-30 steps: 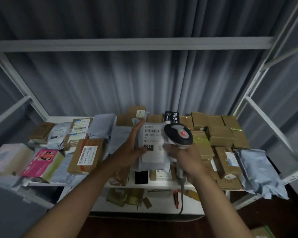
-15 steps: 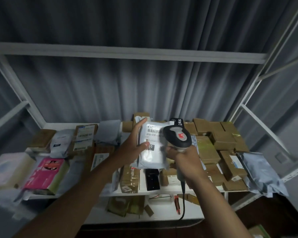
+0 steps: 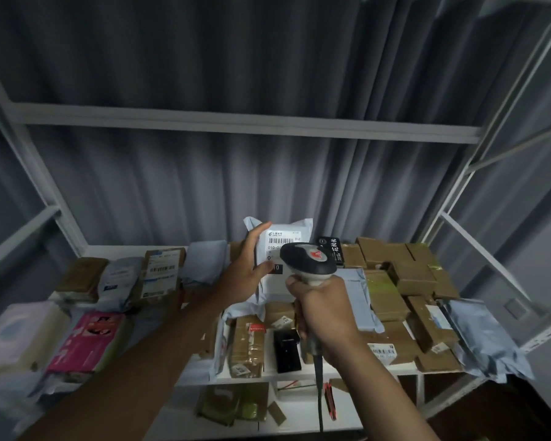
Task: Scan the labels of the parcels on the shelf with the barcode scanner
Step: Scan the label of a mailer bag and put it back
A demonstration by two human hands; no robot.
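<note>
Holding a white poly mailer [image 3: 287, 249] upright above the middle of the shelf [image 3: 134, 249], I have my left hand [image 3: 245, 275] wrapped round its left edge, thumb across the label face and fingers behind, so the printed barcode near its top faces me. My right hand [image 3: 325, 313] is curled tight round the handle of the barcode scanner [image 3: 307, 259], whose grey and black head sits just in front of the label's lower half and covers part of it; its cable [image 3: 320, 393] hangs down past the shelf's front edge. Whether my finger is on the trigger I cannot tell, and I see no scan beam on the label, so I judge this parcel to be mid-scan at best, not confirmed done. As for progress, nothing on the shelf marks a parcel as scanned or unscanned, so I can only guess from the layout. Plenty looks left: a brown carton with a white barcode label [image 3: 163, 272] and a white pouch [image 3: 120, 278] at the left rear, a pink box [image 3: 89, 342] at the left front, a stack of plain brown boxes [image 3: 404, 265] at the right rear, a silver-grey bag [image 3: 484, 338] at the far right, and small cartons [image 3: 247, 348] near the front edge below my hands. Many of the brown boxes show no label on the side facing me, so I expect they will need lifting and turning as this one did.
</note>
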